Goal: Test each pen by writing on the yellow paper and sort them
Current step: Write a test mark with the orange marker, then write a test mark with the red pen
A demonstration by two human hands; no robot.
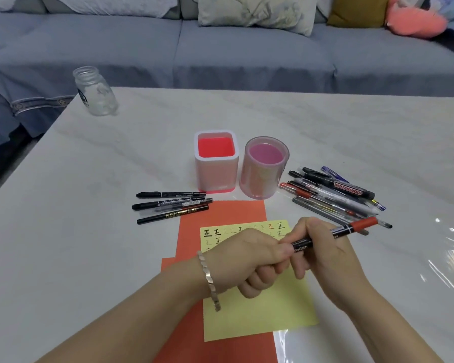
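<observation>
Yellow paper (260, 310) lies on a larger orange sheet (220, 213) at the near edge of the table (89, 231), and its top rows carry small test marks. Over it both hands meet on one pen (333, 233), black with a red far end. The right hand (323, 255) wraps the barrel, and the left hand (247, 260), fingers curled, pinches the near end. This looks like the uncapping step, though it could be recapping; the view does not settle which. If the cap is coming off, the next move calls for a straight pull along the barrel, then turning the tip down to a bare patch of the yellow paper below the marks.

Sorting seems partly done, judging by the layout. Four dark pens (172, 206) lie side by side left of the orange sheet, and a loose heap of pens (333, 195) lies to the right, near the right hand. A square holder (216, 163) and a round holder (265, 171) stand close together just beyond the orange sheet, and no pens show in either.

The pen's near end, tip or cap, is hidden inside the left fingers. The hands cover part of the marks, and the fainter ones are hard to read. A glass jar (96, 91) stands at the far left corner, its label unreadable.
</observation>
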